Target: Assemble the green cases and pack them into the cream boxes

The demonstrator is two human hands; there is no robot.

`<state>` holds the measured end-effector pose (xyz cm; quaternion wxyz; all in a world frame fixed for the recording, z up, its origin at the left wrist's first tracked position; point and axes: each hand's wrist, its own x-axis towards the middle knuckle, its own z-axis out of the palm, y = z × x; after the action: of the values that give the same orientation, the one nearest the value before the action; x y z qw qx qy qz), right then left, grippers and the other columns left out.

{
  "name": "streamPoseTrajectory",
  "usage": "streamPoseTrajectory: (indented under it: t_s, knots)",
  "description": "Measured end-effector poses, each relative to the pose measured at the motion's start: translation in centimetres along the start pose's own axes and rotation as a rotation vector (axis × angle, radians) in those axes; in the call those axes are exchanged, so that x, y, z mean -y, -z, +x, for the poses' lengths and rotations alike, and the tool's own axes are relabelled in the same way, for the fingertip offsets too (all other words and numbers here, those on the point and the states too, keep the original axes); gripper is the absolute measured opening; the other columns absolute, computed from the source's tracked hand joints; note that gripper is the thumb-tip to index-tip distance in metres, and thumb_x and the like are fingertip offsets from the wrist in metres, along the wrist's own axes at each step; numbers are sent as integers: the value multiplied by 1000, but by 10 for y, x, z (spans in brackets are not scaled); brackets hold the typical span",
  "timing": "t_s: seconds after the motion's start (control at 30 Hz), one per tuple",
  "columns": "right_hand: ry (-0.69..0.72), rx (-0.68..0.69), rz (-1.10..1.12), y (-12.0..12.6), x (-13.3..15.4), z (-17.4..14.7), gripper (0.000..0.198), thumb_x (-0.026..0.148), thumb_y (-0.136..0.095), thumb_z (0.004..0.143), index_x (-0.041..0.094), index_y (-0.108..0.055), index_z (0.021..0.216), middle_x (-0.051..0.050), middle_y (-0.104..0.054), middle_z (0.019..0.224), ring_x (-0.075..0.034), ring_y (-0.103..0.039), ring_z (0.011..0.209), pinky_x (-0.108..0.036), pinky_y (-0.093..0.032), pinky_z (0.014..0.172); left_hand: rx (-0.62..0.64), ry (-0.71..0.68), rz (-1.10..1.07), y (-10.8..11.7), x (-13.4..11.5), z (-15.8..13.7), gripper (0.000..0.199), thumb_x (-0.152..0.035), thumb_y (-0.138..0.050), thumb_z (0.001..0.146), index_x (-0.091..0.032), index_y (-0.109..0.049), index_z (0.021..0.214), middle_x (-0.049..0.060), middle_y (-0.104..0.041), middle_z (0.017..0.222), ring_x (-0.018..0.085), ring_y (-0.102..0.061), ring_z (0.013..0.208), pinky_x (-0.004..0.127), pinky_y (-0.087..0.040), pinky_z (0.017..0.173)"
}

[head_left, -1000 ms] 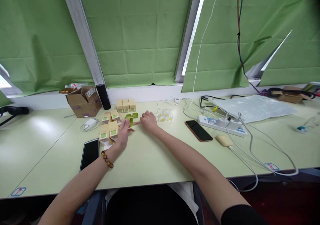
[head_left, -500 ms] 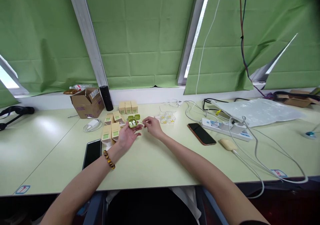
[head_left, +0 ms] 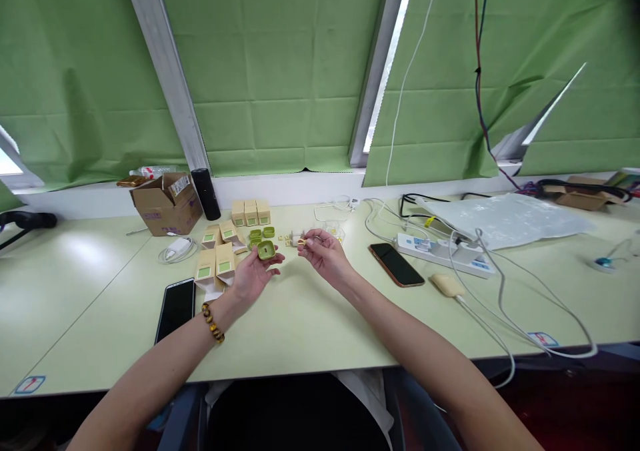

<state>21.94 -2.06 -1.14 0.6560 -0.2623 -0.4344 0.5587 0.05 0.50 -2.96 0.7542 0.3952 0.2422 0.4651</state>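
Observation:
A small green square case [head_left: 266, 249] rests in my left hand [head_left: 253, 276], which is turned palm up with the fingers partly curled around it. The inside of the case faces up and shows a small dark mark. To its right, my right hand [head_left: 325, 254] is closed in a pinch on a tiny pale orange piece [head_left: 301, 242] whose kind I cannot make out. Just beyond lie several other green cases [head_left: 256, 234]. Small yellowish bits [head_left: 284, 239] and clear plastic containers [head_left: 336, 229], partly hidden by my right hand, are near it.
Small tan boxes [head_left: 223, 259] stand left of my left hand, with more boxes [head_left: 251, 213] behind. A phone [head_left: 175, 309] lies at the left, another phone [head_left: 397, 265] at the right. Beyond that are a power strip [head_left: 443, 254], cables and a cardboard box [head_left: 167, 204].
My right hand has moved right, away from the green case, with the tiny piece in its fingers. The light content seen inside the case before no longer shows. The view has shifted slightly.

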Motion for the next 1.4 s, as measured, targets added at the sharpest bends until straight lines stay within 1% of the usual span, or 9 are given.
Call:
streamPoseTrajectory:
  t_s: [0.17,0.27,0.4,0.53,0.73,1.03,1.17,1.33,1.4]
  knots:
    - [242,-3,-181,-13,4,-16,31,36,-91,78,24,-68,95,-4,-74,96,-18,-70,83,-37,-63,79,19,-66,22,-3,0,-2,45,-51,-44,107,-16,-73,111,14,-74,104,24,-70,101,35,-54,77]
    - [403,-6,-367,-21,5,-28,21,34,-83,87,25,-69,100,-7,-73,102,-23,-71,95,-43,-62,89,50,-98,27,-8,0,-6,42,-50,-48,106,-17,-73,111,13,-73,106,24,-70,102,34,-54,79]
    - [484,14,-469,-30,2,-38,16,35,-78,92,26,-71,103,-9,-72,106,-26,-70,103,-46,-61,94,77,-121,7,-14,-1,-12,34,-46,-54,104,-18,-72,113,12,-73,112,24,-70,104,35,-55,81]
    - [390,-30,-369,-32,0,-34,17,40,-76,93,25,-73,101,-8,-74,104,-22,-72,89,-44,-63,87,92,-126,25,-16,0,-13,36,-47,-55,103,-17,-71,114,14,-74,112,26,-70,107,35,-55,81]
    - [209,-144,-178,-24,-4,-20,27,44,-85,83,23,-76,98,-1,-73,82,-17,-72,73,-38,-65,76,110,-114,35,-16,1,-13,37,-46,-56,103,-15,-72,114,15,-75,112,26,-71,108,34,-55,80]
    - [170,-138,-228,-27,-2,-21,28,47,-86,81,23,-78,91,-2,-77,80,-19,-76,78,-41,-66,85,142,-131,33,-16,3,-14,36,-43,-54,105,-15,-74,115,14,-75,115,26,-71,107,33,-55,79]
    - [170,-143,-269,-26,0,-21,28,48,-85,82,22,-80,91,-3,-78,86,-21,-77,81,-43,-67,88,139,-136,51,-18,3,-14,37,-44,-56,104,-15,-74,115,14,-74,118,27,-72,107,33,-55,78]
    - [206,-92,-308,-25,3,-23,28,41,-93,73,21,-80,89,-5,-79,99,-23,-78,86,-45,-67,90,146,-133,60,-18,4,-14,38,-47,-58,103,-15,-74,116,14,-74,118,27,-73,106,32,-55,77]
    - [222,-81,-334,-27,3,-24,27,43,-90,78,21,-79,90,-5,-79,93,-23,-78,83,-45,-67,88,150,-130,56,-17,5,-13,39,-47,-58,103,-15,-75,116,14,-75,116,27,-73,105,32,-55,78]
